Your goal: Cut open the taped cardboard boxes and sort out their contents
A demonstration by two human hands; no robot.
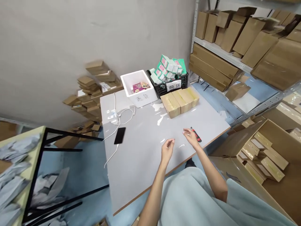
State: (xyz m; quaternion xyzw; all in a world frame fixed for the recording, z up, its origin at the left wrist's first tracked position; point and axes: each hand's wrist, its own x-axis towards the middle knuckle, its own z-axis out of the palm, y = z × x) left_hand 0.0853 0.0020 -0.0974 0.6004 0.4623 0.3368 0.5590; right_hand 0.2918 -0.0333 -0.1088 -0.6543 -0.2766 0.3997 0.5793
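Observation:
Above the front part of the grey table, my left hand has its fingers curled, the fingertips and thumb drawn together. Whether anything small is between them, I cannot make out. To its right, my right hand has loosely bent fingers apart from the thumb, and nothing shows in it. A red and black utility knife lies on the table just beside the right hand, partly behind it. Farther back, a row of taped brown cardboard boxes sits on the tabletop.
Behind the boxes stand a black crate heaped with green-and-white packs and a white foam box. A phone and white cables lie at left. A large open carton stands at right, below shelves of boxes.

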